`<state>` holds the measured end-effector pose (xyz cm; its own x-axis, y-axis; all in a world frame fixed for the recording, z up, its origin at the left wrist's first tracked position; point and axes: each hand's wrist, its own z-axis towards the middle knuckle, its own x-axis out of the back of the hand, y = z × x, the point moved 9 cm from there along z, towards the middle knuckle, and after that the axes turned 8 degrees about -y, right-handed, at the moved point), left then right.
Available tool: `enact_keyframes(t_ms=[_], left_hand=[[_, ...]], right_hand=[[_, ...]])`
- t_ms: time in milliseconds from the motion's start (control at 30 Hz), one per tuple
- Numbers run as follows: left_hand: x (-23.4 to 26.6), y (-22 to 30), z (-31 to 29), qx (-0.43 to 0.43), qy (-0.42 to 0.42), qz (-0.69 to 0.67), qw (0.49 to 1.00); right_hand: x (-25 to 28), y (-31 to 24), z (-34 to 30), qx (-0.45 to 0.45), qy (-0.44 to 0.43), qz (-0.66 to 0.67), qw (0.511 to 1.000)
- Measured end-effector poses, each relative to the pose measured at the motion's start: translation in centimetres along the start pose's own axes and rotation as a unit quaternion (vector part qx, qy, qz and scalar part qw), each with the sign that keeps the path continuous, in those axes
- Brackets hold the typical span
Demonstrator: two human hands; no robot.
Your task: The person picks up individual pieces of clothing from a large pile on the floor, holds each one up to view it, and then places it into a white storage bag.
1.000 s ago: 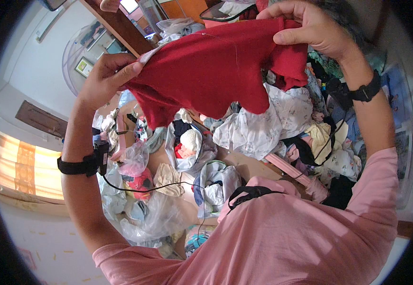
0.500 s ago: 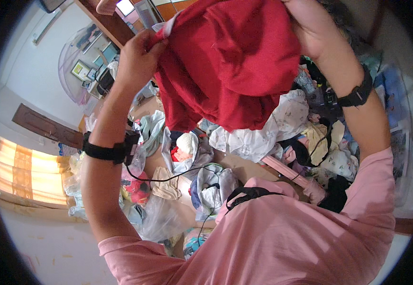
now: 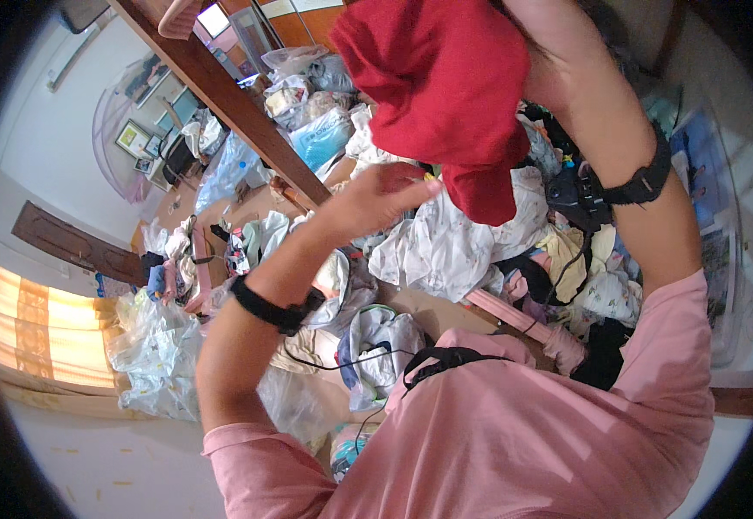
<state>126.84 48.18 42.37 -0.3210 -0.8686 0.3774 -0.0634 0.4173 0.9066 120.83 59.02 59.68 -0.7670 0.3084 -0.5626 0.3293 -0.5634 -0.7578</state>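
The grip of the right hand (image 3: 551, 39) is hidden at the fingers, so how far they are closed cannot be told, but the red garment (image 3: 445, 95) seems to be held up by it. The red garment is hung just to the left of that grip, with its long way running down and a bit to the right, and a white printed cloth (image 3: 428, 255) is seen lower down. Its low, narrow end is nearer to the left hand (image 3: 381, 203), but whether anything is pinched there cannot be told.
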Motion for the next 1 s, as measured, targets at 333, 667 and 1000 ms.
enact_keyframes(t_ms=[333, 667, 1000], left_hand=[[-4.3, 0.6, 5.5, -0.076, -0.108, -0.549, 0.826], [4.8, 2.7, -1.5, -0.261, -0.072, -0.475, 0.837], [13.6, -0.1, -6.1, -0.372, 0.016, -0.422, 0.826]], right_hand=[[2.4, -1.2, -1.7, -0.080, -0.067, 0.030, 0.994], [15.0, -4.6, -7.1, -0.030, 0.041, -0.120, 0.991], [14.5, -3.4, -5.7, -0.014, 0.159, -0.031, 0.987]])
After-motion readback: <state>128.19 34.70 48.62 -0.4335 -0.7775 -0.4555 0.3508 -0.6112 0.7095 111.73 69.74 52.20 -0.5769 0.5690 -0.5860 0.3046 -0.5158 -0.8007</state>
